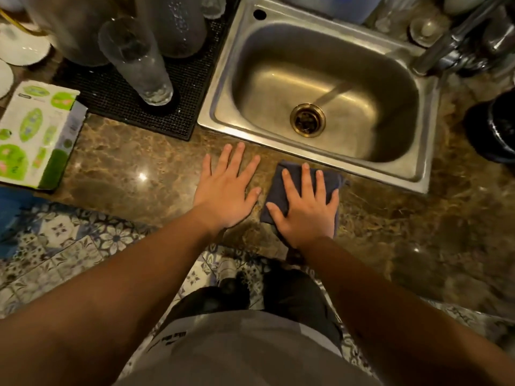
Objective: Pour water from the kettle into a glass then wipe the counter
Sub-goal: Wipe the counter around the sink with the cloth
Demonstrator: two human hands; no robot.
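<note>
- Right hand (306, 210) lies flat on the dark cloth (281, 190), palm down, fingers spread and pointing toward the sink (423, 174); the grip is released, pressing rather than clutching
- The cloth sits folded on the brown marbled surface (125, 174), just in front of the sink's near rim, its long axis running from the surface's front edge up toward the sink
- Left hand (227, 190) rests flat on the bare surface right beside the cloth, fingers splayed and pointing the same way, grip released and holding nothing
- A tall clear glass (136, 59) stands upright on the black ribbed mat (117, 98) to the left of the sink, well apart from both hands
- Behind the glass, a large blurred vessel (67, 29) stands at the mat's far side; I cannot tell what it is
- A green-and-white box (39, 135) lies at the far left edge of the surface
</note>
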